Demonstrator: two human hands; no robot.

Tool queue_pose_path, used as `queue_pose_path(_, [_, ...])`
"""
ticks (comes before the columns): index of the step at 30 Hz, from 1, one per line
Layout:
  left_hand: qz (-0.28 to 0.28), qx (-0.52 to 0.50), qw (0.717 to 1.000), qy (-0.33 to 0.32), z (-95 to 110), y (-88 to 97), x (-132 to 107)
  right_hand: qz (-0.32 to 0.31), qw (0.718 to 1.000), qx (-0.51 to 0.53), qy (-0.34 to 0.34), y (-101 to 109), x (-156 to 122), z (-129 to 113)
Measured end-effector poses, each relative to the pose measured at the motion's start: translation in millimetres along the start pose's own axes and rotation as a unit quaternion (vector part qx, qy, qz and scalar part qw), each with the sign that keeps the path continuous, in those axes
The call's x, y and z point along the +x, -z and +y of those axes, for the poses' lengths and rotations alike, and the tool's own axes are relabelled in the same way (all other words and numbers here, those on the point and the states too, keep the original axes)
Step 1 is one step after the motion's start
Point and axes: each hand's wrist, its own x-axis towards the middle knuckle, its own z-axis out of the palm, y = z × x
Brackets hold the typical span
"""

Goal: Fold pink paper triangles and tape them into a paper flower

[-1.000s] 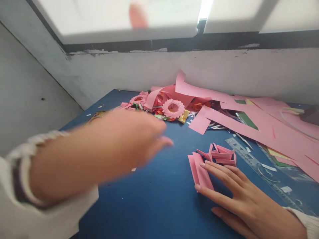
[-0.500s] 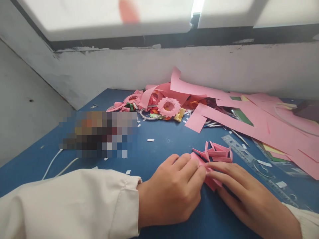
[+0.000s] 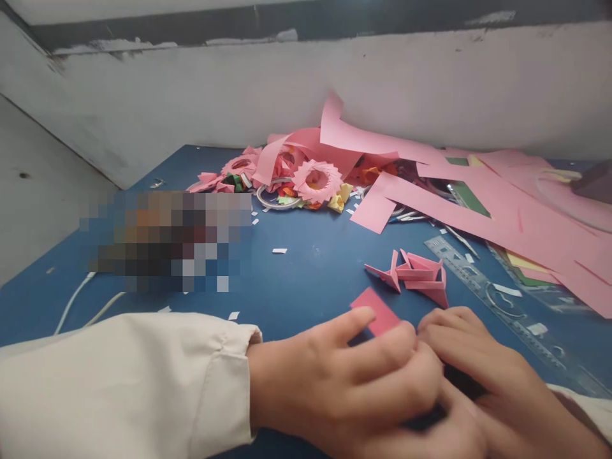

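Note:
A small piece of folded pink paper (image 3: pixel 375 312) shows its far end above my left hand (image 3: pixel 368 382), whose fingers are closed over its near part. My right hand (image 3: pixel 488 370) meets the left at that near end, its fingers bent and pressed together on the paper; the exact contact is hidden behind the left fingers. Both hands are somewhat smeared by motion. Just beyond them lie several folded pink paper pieces (image 3: pixel 421 274), standing on the blue table (image 3: pixel 306 280).
A clear plastic ruler (image 3: pixel 471 277) lies at the right, near large pink sheets (image 3: pixel 535 223). Pleated pink paper rings (image 3: pixel 317 183) and other folded papers are heaped by the wall. A pixelated patch (image 3: pixel 167 242) covers something at the left, with cables (image 3: pixel 71 303). White paper scraps (image 3: pixel 280 251) are scattered about.
My view has tipped downward. Both hands have moved nearer to me and closer together. My left fingers now cover more of the pink paper, and my right fingers have curled in.

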Motion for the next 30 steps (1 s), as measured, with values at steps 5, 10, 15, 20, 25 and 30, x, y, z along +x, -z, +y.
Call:
queue_pose_path(5, [-0.031,0.005,0.998,-0.056,1,1.7,-3,-0.033,0.999,0.000,-0.015,-2,-8,2])
queue_pose_path(10, [-0.079,-0.028,0.996,-0.043,-1,3.6,-2,-0.040,0.998,0.016,-0.049,-4,-15,4])
queue_pose_path(15, [-0.111,-0.078,0.990,-0.047,-3,4.0,-3,-0.039,0.998,-0.005,-0.042,-6,-18,0])
queue_pose_path(20, [-0.135,-0.090,0.987,-0.021,-2,1.9,-2,-0.004,0.989,-0.145,0.008,-5,-14,3])
queue_pose_path(25, [-0.101,-0.058,0.993,0.028,1,3.5,-3,-0.005,0.975,-0.179,0.130,-4,-12,5])
queue_pose_path(30, [-0.070,-0.082,0.993,0.054,1,3.9,-6,-0.013,0.970,-0.179,0.163,-1,-21,9])
